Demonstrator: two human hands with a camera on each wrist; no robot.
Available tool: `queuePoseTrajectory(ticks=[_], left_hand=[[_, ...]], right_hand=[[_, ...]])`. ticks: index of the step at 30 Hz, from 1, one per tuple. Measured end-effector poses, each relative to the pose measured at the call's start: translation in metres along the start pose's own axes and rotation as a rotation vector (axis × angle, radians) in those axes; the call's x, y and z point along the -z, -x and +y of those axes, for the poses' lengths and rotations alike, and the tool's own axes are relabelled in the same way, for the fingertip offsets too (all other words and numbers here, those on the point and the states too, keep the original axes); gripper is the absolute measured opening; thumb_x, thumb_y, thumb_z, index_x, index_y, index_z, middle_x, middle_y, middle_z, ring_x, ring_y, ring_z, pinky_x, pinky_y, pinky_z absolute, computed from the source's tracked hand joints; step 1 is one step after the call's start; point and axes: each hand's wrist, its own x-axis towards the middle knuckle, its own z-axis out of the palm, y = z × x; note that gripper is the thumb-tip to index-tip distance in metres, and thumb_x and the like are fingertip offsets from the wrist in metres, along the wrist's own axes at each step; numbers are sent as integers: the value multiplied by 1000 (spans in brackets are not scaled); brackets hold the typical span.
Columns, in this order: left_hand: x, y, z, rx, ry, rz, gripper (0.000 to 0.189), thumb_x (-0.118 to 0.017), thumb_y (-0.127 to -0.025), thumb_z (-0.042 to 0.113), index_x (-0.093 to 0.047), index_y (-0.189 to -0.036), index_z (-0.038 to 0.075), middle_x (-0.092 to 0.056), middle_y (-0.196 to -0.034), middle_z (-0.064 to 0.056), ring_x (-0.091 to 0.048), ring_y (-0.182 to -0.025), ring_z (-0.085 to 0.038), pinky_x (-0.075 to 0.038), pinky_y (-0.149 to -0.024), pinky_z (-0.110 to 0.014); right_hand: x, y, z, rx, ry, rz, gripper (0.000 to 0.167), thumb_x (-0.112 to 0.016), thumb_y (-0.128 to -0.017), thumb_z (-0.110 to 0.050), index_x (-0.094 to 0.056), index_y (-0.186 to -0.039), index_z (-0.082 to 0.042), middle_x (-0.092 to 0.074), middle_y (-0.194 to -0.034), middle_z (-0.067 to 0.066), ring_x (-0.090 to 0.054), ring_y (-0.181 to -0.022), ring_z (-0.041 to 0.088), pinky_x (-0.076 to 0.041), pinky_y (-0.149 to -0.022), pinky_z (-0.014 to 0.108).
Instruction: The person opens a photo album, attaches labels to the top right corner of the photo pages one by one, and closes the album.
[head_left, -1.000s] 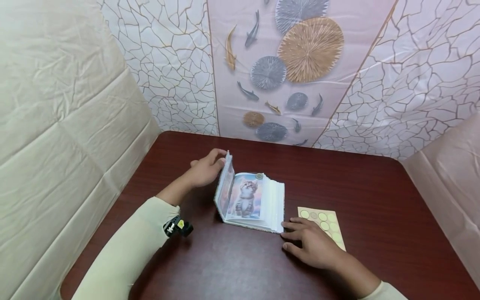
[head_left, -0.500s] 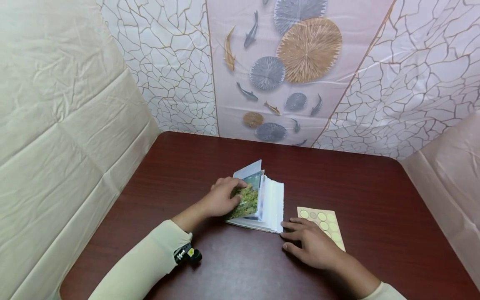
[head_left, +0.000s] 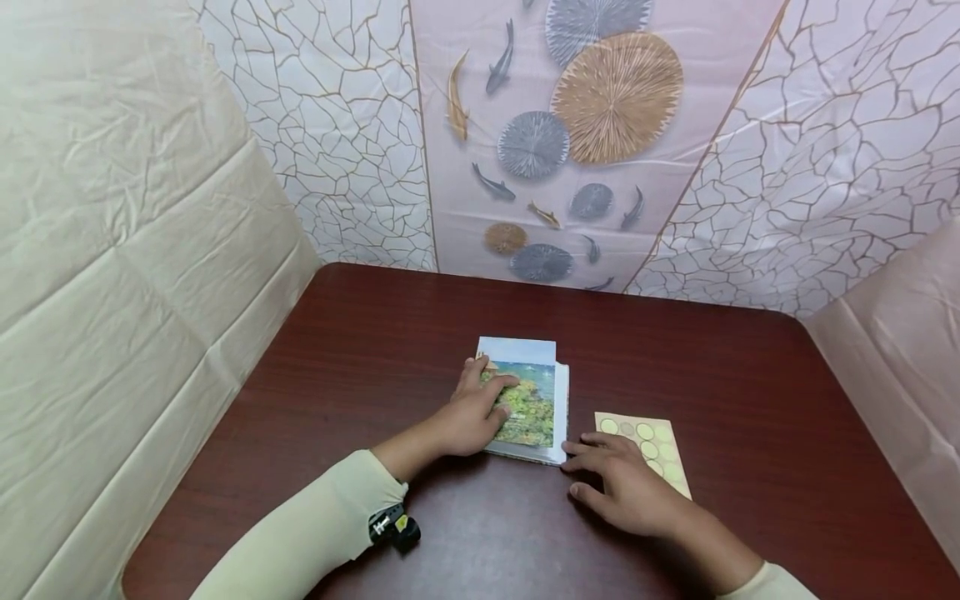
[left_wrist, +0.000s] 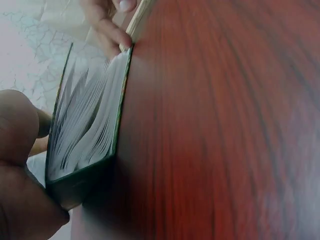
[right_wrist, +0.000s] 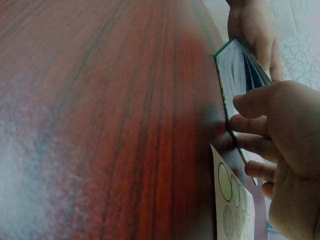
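A small photo album (head_left: pixel 528 417) lies on the table, its picture cover of green trees and teal water folded over the pages. My left hand (head_left: pixel 471 415) rests on this cover with spread fingers, near the spine. In the left wrist view the white pages (left_wrist: pixel 87 120) fan loosely between the dark-edged covers, and the upper cover slants away from the lower one. My right hand (head_left: pixel 626 485) lies relaxed at the near right corner, fingertips right at the album's edge. Beneath and beside that hand is a cream sheet (head_left: pixel 672 454) printed with yellow circles, partly hidden by it.
The dark red wood table (head_left: pixel 360 342) meets a patterned cloth wall (head_left: pixel 540 192) at the back. Pale cloth (head_left: pixel 150 250) hangs along the left side. A small black camera (head_left: pixel 395 528) is strapped to my left sleeve.
My left hand has swung the album's cover from upright over to the right and down, hiding the kitten picture and a coin-like disc on it. My right hand has stayed nearly still.
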Motion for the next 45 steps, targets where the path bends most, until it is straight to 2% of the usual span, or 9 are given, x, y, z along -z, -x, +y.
queuePoseTrajectory(ticks=[10, 18, 25, 29, 34, 37, 40, 42, 45], left_hand=[[-6, -6, 17, -29, -129, -58, 49, -51, -106, 23, -44, -153, 11, -2, -167, -27, 14, -152, -46, 1, -120, -60], [-11, -9, 30, 21, -327, -129, 63, -56, -104, 33, -34, -159, 10, 1, -168, -24, 14, -154, -37, 2, -122, -53], [-11, -10, 35, 34, -355, -140, 63, -54, -106, 35, -32, -160, 10, 2, -168, -24, 13, -154, -36, 1, -123, -51], [-16, -10, 35, 8, -388, -126, 63, -52, -107, 36, -32, -160, 9, -1, -168, -25, 12, -154, -36, -1, -123, -52], [-21, -12, 38, -3, -411, -122, 65, -50, -107, 38, -30, -161, 9, 1, -168, -24, 12, -154, -36, 1, -122, -52], [-24, -13, 39, 0, -429, -131, 66, -50, -107, 38, -28, -162, 9, 1, -168, -23, 13, -154, -35, 2, -122, -52], [-28, -15, 41, 0, -451, -149, 66, -47, -108, 39, -25, -163, 10, 2, -169, -21, 14, -154, -34, 3, -122, -52], [-30, -16, 43, -3, -469, -155, 66, -46, -109, 40, -24, -164, 11, 1, -169, -20, 13, -154, -32, 3, -122, -52], [-33, -19, 46, -13, -484, -173, 66, -44, -109, 41, -21, -164, 12, 2, -169, -17, 13, -154, -31, 3, -122, -53]], right_hand=[[6, -4, 10, 68, -168, 34, 37, -60, -94, 11, -60, -90, -26, -67, -133, 4, -52, -129, 40, -24, -102, 62], [14, -9, 20, 73, -335, -17, 31, -49, -93, 20, -55, -98, -9, -69, -128, 12, -59, -124, 38, -46, -86, 34], [16, -13, 19, -7, -215, 67, 30, -51, -94, 16, -62, -106, -9, -70, -116, 1, -64, -115, 27, -51, -93, 43], [17, -16, 19, -46, -265, 34, 33, -47, -94, 18, -57, -115, -5, -69, -118, 5, -64, -117, 30, -51, -96, 49], [20, -17, 20, -73, -332, -16, 36, -41, -97, 17, -45, -129, 1, -68, -122, 14, -63, -120, 36, -51, -85, 37], [22, -18, 20, -121, -372, -27, 41, -40, -98, 15, -39, -137, 2, -68, -123, 20, -69, -85, 25, -48, -68, 28], [23, -20, 19, -201, -364, 35, 43, -43, -100, 11, -37, -142, 2, -68, -123, 22, -51, -55, 17, -44, -53, 29], [25, -23, 17, -241, -306, 102, 43, -48, -101, 5, -41, -144, 2, -66, -126, 21, -57, -64, 20, -50, -60, 35], [26, -31, 12, -226, -193, 157, 50, -58, -99, -3, -44, -147, 1, -55, -141, 23, -59, -112, 37, -53, -83, 54]])
